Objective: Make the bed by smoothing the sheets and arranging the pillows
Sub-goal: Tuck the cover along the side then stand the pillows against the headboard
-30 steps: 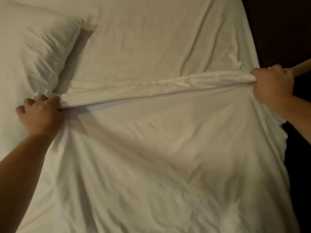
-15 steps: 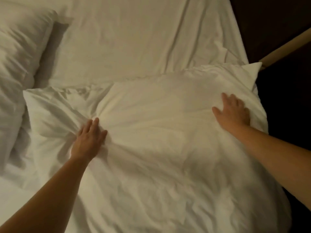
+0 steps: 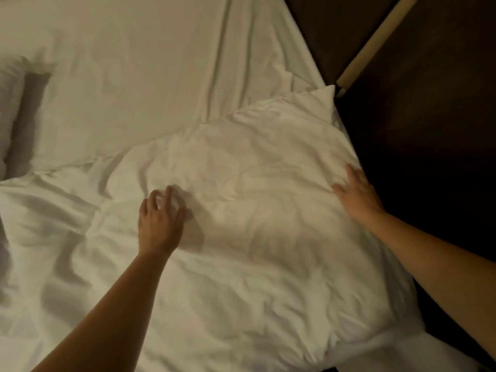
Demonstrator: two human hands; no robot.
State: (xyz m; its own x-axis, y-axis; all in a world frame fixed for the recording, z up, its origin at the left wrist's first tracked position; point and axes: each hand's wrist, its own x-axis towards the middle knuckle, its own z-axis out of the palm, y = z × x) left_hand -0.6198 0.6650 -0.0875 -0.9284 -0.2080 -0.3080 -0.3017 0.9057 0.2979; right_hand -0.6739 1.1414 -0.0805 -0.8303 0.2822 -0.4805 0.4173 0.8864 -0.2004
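A rumpled white duvet [image 3: 255, 237] covers the near part of the bed, its top edge running slantwise from the left side up to a pointed corner [image 3: 326, 99] near the right edge of the mattress. Beyond that edge lies the flatter fitted sheet [image 3: 134, 76], creased in long folds. The left hand [image 3: 161, 221] rests on the middle of the duvet with fingers curled, bunching a little cloth beneath them. The right hand [image 3: 358, 196] lies flat and spread on the duvet's right border, gripping nothing. The two hands are well apart. A pillow [image 3: 9, 108] shows at the far left. A pale rail [image 3: 375, 41] crosses the dark floor [image 3: 429, 130] on the right.
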